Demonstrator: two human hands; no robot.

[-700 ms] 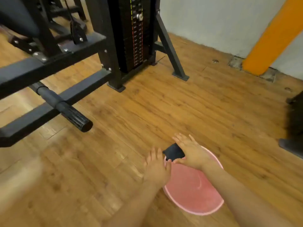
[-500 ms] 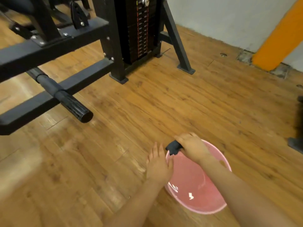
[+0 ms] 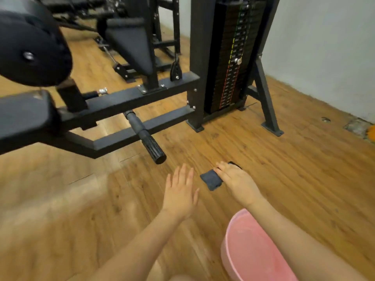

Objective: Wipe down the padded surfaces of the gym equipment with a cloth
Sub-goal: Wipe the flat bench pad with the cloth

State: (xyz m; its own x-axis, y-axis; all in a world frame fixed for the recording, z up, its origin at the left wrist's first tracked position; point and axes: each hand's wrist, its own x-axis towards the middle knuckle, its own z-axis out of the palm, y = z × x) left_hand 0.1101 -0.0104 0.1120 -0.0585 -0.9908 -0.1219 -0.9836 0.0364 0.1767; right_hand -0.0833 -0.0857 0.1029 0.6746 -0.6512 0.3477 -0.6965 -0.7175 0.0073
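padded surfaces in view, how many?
3, possibly more behind the frame: a round roller pad top left, a flat bench pad below it, and a wedge-shaped pad farther back, centre.

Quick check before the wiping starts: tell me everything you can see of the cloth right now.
The cloth is a small, dark grey-blue piece of soft fabric, bunched or folded into a compact wad. The right hand grips it from above with curled fingers; one corner sticks out to the left of the hand and a dark edge shows past the fingertips. It is held above the wooden floor, ahead of the pink bucket. Whether it is wet cannot be told.
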